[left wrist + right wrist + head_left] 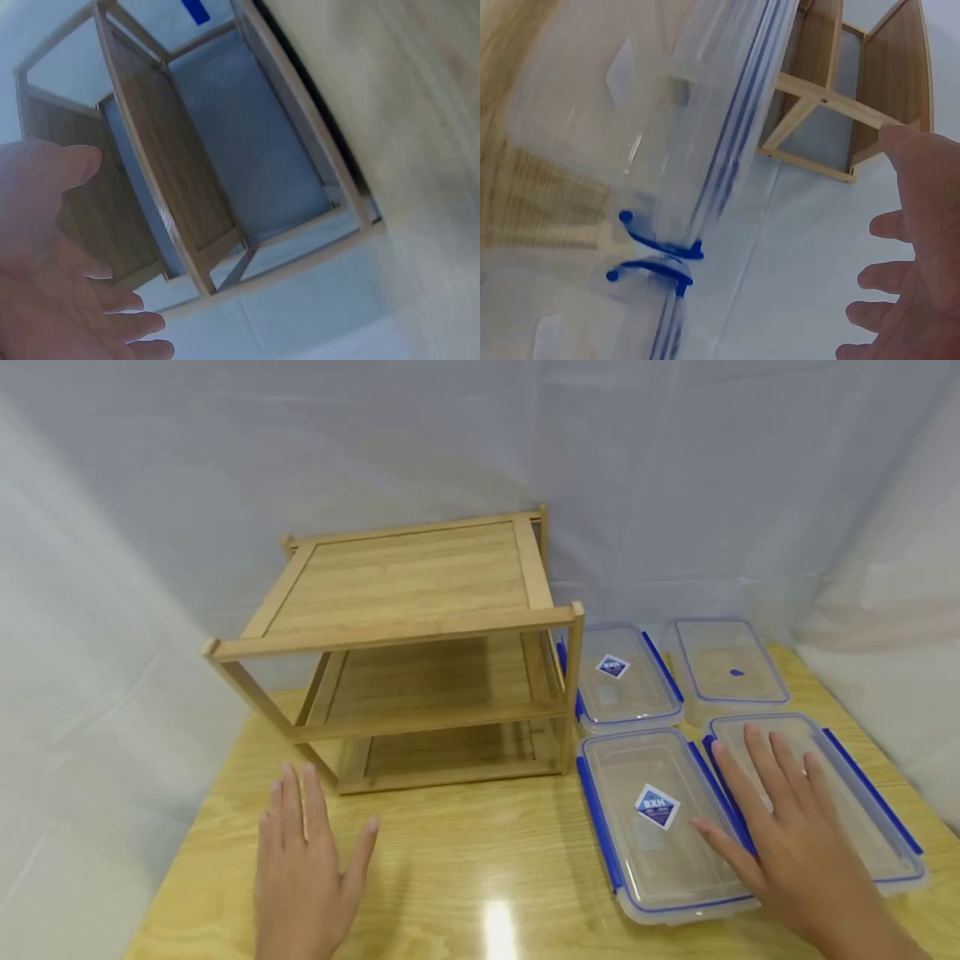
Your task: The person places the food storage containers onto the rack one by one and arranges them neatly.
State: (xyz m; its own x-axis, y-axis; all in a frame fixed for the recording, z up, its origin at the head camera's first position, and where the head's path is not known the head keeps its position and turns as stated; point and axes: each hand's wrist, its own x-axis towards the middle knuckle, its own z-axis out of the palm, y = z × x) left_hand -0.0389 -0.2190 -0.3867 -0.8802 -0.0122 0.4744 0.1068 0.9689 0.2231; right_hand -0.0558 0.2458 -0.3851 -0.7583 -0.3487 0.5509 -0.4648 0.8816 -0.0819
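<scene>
My left hand [303, 872] is held flat above the table, fingers straight and thumb apart, in front of a three-tier wooden rack [420, 578]. In the left wrist view that hand [52, 262] has nothing in it, with the rack beyond. My right hand [798, 839] spreads over the front pair of clear plastic food containers, its fingers overlapping the right one [862, 827] and its thumb over the left one [630, 768], which bears a diamond sticker [657, 807]. The right wrist view shows this hand [930, 247] holding nothing, beside the containers' blue clips [660, 244].
Behind the front pair stand another stickered container [637, 693] with blue clips and a container [727, 656] at the back right whose side clips do not show. The wooden table [480, 843] carries everything. White cloth [420, 435] hangs behind and at both sides.
</scene>
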